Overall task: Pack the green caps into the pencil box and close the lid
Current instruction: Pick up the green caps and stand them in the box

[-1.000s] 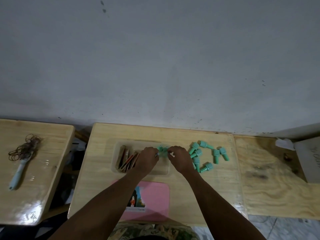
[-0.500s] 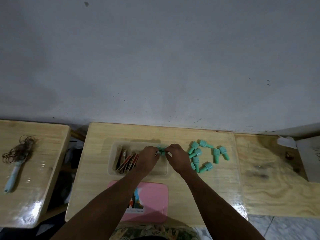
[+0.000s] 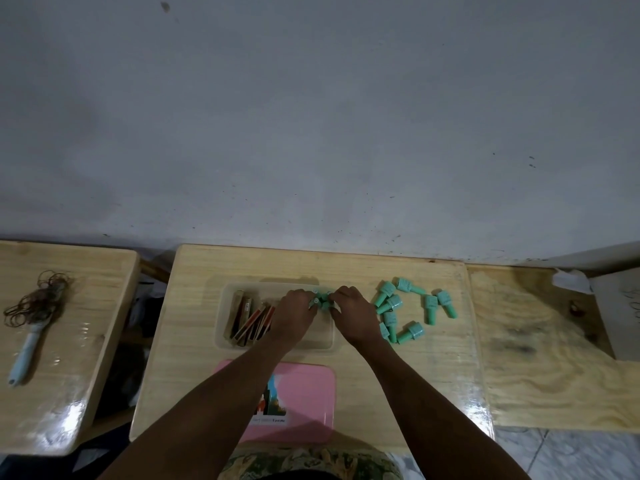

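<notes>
A clear pencil box [image 3: 225, 337] lies open on the middle wooden table, with several brown and red sticks [image 3: 247, 318] in its left half. Over its right half my left hand [image 3: 292, 315] and my right hand [image 3: 353, 315] meet, both pinching a small cluster of green caps [image 3: 321, 299] between the fingertips. Several more green caps [image 3: 412, 308] lie loose on the table to the right of the box. The pink lid [image 3: 304, 396] lies flat in front of the box, partly under my left forearm.
A second wooden table at the left carries a light blue brush [image 3: 24, 355] tangled with brown rubber bands [image 3: 38, 299]. A rough plywood board [image 3: 540, 348] adjoins on the right, with a white object [image 3: 620, 317] at its far edge. A grey wall stands behind.
Both hands stay together over the right half of the box with the green caps between them; they shifted only slightly. The loose caps have not moved.
</notes>
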